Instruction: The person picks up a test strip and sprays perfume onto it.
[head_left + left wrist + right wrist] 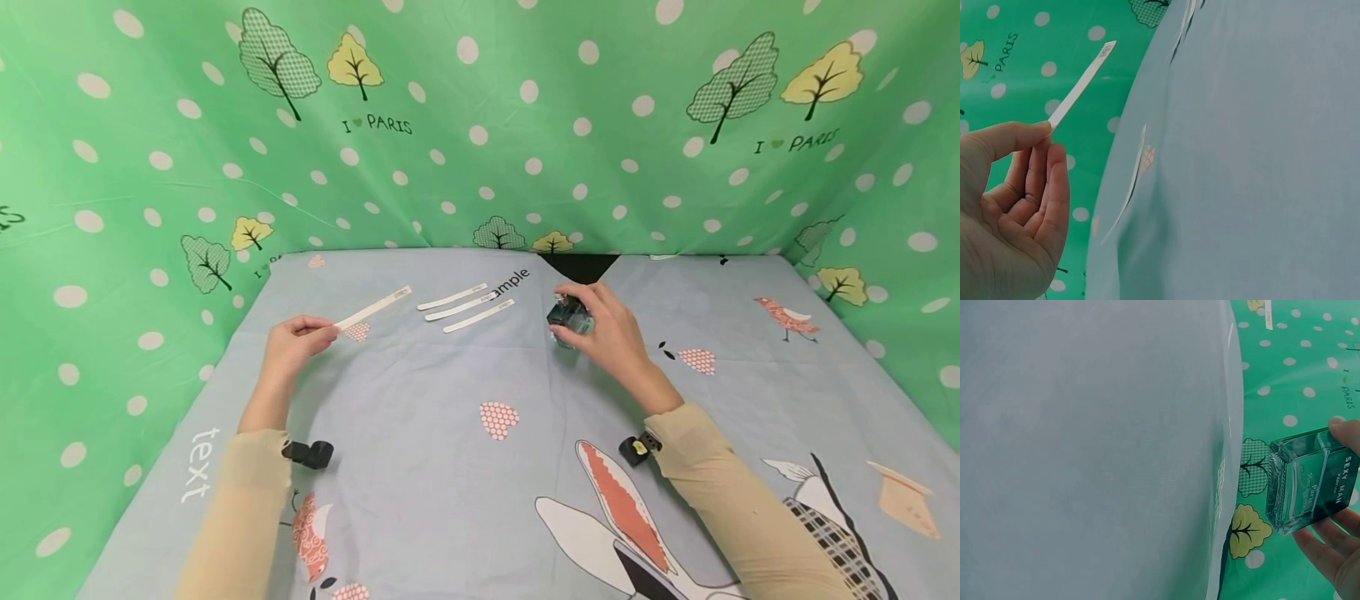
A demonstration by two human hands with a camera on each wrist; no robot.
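Note:
Between thumb and fingertips, my left hand (296, 343) pinches one end of a white perfume test strip (375, 307). In the left wrist view the strip (1082, 82) points up and away from the hand (1016, 206), with small print at its far end. My right hand (613, 329) grips a green-tinted glass perfume bottle (567, 317) by its sides. Lettering reading "SEXY MAN" shows on the bottle (1310, 481) in the right wrist view, with the thumb on one edge and fingers (1319, 547) on the opposite edge. Three more test strips (459, 310) lie side by side on the cloth between the hands.
A pale blue printed cloth (420, 417) covers the table, with hearts, birds and a rabbit on it. Green dotted fabric (480, 133) hangs behind and at both sides. Black wrist cameras (318, 454) are strapped at both wrists.

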